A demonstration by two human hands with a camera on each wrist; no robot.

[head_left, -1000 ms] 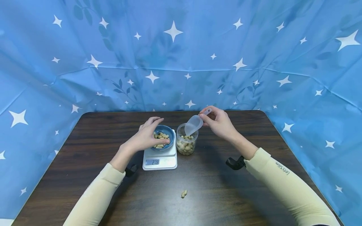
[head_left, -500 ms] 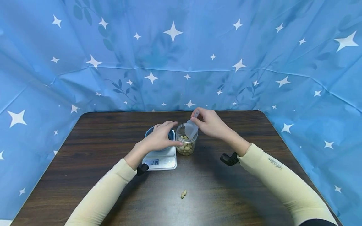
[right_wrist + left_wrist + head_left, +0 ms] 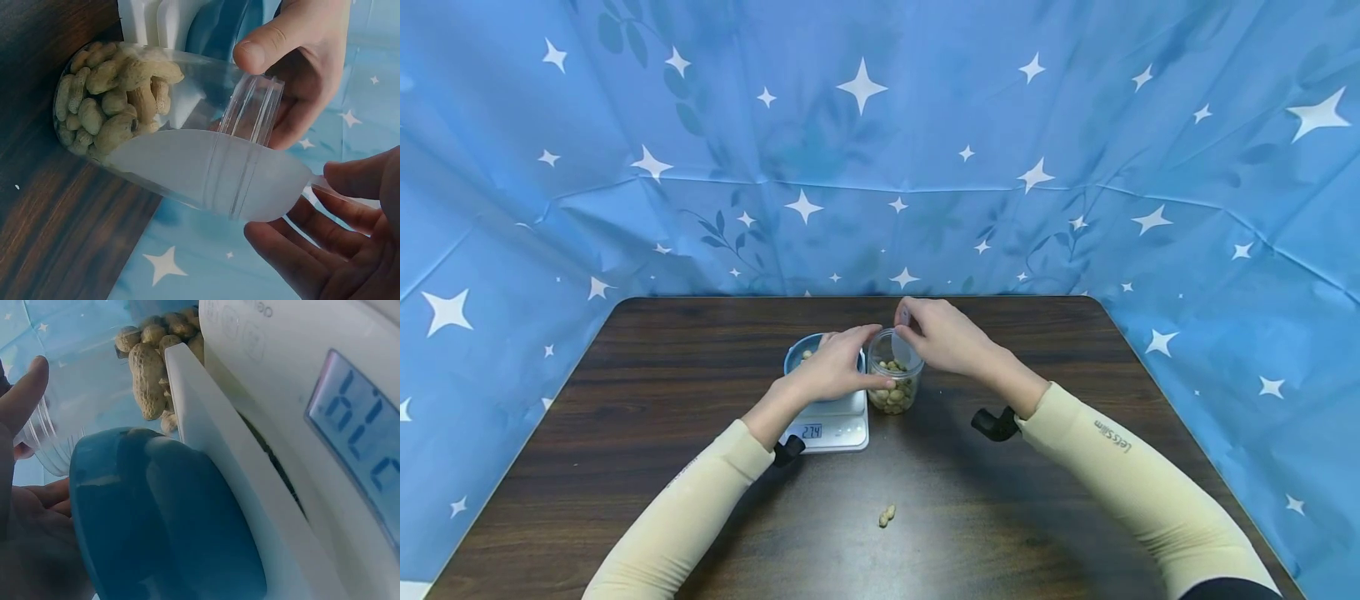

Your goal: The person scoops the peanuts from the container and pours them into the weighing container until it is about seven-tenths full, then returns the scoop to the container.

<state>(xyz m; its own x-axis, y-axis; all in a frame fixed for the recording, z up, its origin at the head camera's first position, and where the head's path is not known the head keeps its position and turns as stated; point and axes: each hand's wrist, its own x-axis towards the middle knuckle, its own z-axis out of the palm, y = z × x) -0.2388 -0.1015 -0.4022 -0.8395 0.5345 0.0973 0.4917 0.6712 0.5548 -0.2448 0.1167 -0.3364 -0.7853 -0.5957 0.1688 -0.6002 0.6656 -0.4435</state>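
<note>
My right hand [image 3: 947,337] pinches the handle of a translucent scoop [image 3: 206,165] between thumb and fingers. The scoop's bowl reaches down inside a clear jar [image 3: 897,392], its tip close to the peanuts [image 3: 106,94] at the bottom. My left hand [image 3: 835,367] holds the jar at its threaded neck, thumb on the near side and fingers on the far side. Under that hand a blue bowl [image 3: 162,512] with peanuts in it stands on a white kitchen scale [image 3: 842,437], partly hidden by the palm. Digits show on the scale's display [image 3: 812,431].
A single peanut [image 3: 887,516] lies on the dark wooden table [image 3: 1000,517] in front of the scale. The jar stands right beside the scale's right edge. A blue curtain with white stars [image 3: 880,150] hangs behind the table.
My left hand has moved right from the bowl to the jar's neck. The right hand has lowered the scoop from above the mouth into the jar. The scale's reading dropped slightly.
</note>
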